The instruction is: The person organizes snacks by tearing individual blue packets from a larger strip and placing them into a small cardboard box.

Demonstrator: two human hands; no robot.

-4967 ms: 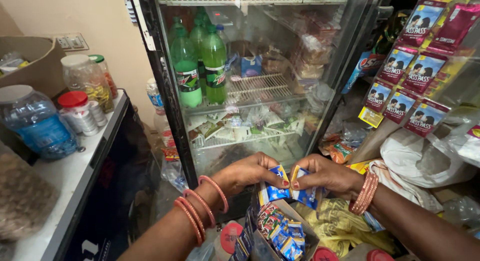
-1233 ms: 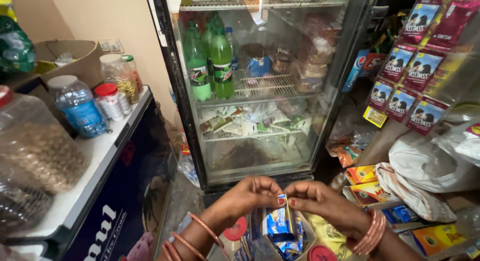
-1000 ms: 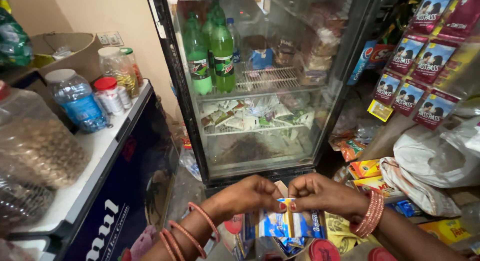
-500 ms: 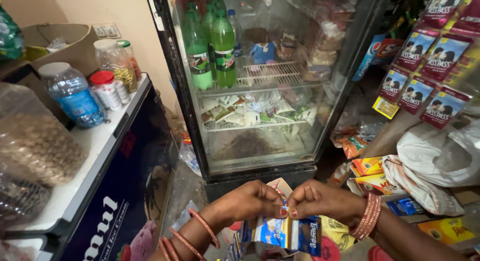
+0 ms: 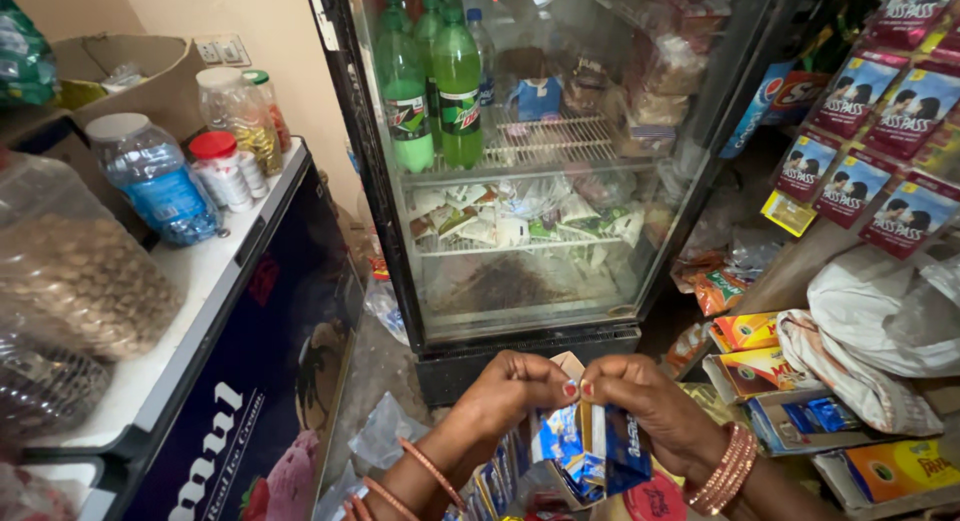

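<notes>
Hands (image 5: 580,401) still pinching blue sachets (image 5: 585,446) (lower now)

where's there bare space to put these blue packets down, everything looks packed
The barest patch is the white freezer top, between the blue-labelled jar and the big clear jar. The cooler's bottom shelf looks mostly bare too. It is crowded right of both hands holding the blue packets: stacked boxes, white bags.
</notes>
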